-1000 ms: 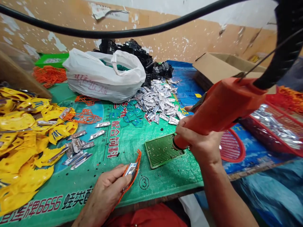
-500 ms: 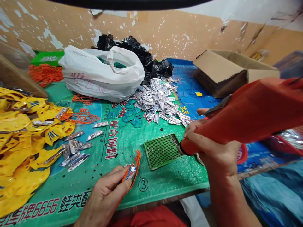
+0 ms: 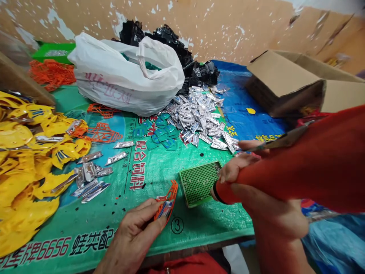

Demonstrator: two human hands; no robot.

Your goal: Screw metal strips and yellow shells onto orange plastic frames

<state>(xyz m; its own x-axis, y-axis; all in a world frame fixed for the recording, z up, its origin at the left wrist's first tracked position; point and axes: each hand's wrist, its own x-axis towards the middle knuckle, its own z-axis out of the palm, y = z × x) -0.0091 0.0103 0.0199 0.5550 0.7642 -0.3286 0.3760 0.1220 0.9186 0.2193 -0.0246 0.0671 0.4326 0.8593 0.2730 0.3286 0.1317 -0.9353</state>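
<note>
My left hand (image 3: 139, 228) pinches an orange plastic lattice part (image 3: 173, 190) together with a shiny silver piece (image 3: 165, 209), just left of the green tray. Wrapped round a bulky red electric screwdriver (image 3: 285, 175) is my right hand (image 3: 256, 194); its fingers close about the narrow front end. That tip reaches the right side of the perforated green tray (image 3: 186, 199), where small dark screws (image 3: 217, 167) stand in the holes. The exact contact of the tip is hidden.
Silver pieces (image 3: 199, 114) lie heaped behind the tray, near teal parts (image 3: 162, 133). Yellow shells (image 3: 25, 167) pile up at the left, with loose orange parts (image 3: 104, 133) beyond. A white plastic bag (image 3: 114, 83), black parts (image 3: 205, 72) and a cardboard box (image 3: 285, 76) stand at the back.
The view has tipped down and turned slightly left, so most things appear shifted right. The screwdriver has lowered and its tip sits further over the tray. The left hand keeps its pinch.
</note>
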